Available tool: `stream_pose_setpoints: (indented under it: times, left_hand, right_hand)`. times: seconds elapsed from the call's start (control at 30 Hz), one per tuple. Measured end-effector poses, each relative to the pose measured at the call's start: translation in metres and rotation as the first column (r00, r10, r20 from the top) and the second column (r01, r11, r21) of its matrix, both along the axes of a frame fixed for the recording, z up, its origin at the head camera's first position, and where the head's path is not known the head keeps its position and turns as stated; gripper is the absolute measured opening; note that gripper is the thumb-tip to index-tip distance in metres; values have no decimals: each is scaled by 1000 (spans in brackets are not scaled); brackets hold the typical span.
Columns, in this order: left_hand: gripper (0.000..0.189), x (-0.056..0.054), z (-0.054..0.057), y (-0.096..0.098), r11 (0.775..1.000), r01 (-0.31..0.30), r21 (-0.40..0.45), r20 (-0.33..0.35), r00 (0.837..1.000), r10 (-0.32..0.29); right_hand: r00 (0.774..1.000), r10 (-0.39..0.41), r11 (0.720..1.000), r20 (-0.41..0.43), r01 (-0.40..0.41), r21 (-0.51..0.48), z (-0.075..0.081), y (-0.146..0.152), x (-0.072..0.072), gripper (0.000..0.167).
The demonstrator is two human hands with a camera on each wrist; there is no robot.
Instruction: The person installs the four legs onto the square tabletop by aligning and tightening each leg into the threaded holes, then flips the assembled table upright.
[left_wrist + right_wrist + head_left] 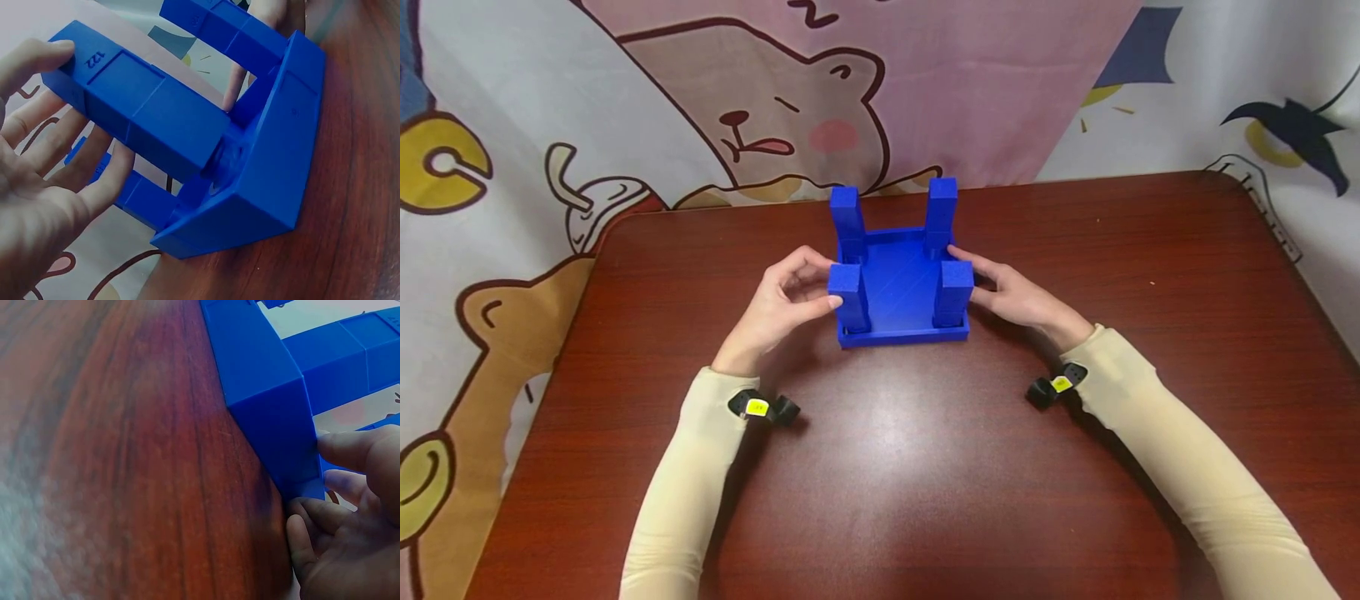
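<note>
A blue plastic tray-like base point(901, 287) lies on the table with a square blue post rising at each corner, like a small upturned table. My left hand point(769, 310) grips the near-left post point(854, 312) close to its top, thumb on one face and fingers on another. In the left wrist view that post point(156, 109) bears the mark 122. At the right side, my right hand point(1021, 297) holds the base's side wall point(269, 431), with the thumb on its rim and some fingers curled against its outside. The near-right post point(953, 292) partly hides this hand's fingertips.
The brown wood-grain table point(895, 483) reaches toward me and out to both sides. Behind it hangs a cartoon-print cloth point(985, 92), close to the far edge. Black wrist cameras point(784, 411) stick out from both cream sleeves.
</note>
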State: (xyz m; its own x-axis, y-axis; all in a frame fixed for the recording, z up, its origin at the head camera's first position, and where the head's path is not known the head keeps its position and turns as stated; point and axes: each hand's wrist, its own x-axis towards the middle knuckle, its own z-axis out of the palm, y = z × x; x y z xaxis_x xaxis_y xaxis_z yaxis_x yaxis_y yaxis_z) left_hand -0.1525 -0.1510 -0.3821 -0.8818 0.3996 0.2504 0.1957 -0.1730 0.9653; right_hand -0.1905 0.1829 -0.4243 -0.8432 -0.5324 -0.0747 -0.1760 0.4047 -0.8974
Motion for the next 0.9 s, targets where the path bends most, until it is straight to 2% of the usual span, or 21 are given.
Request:
stream_pose_setpoints:
  times: [0.3,0.4,0.5,0.6,0.67,0.77,0.9]
  left_hand:
    - [32,1,-2,-1,1000,19,22,12,1000,-20]
    - [32,3,-3,-1,1000,20,-6,-22,1000,-21]
    - [37,4,-2,1,998,25,-64,-85,996,-31]
    - [45,6,1,4,988,-24,-155,-188,982,-6]
    - [48,7,5,7,973,-87,-212,-233,972,36]
    - [47,11,13,12,942,-192,-275,-248,961,123]
    - [40,22,32,20,913,-283,-294,-247,945,214]
  right_hand:
    - [1000,-2,1000,-2,2,10,1,-1,1,61]
    - [1000,-1,1000,9,1,8,1,-2,1,62]
    - [1000,5,1000,14,-5,2,1,-2,2,63]
    - [1000,10,1000,6,-10,2,1,-1,2,63]
    - [1000,9,1000,-3,-9,6,2,-1,1,63]
    - [1000,1,1000,2,-1,8,1,0,1,62]
    - [1000,1,1000,6,-1,8,1,0,1,62]
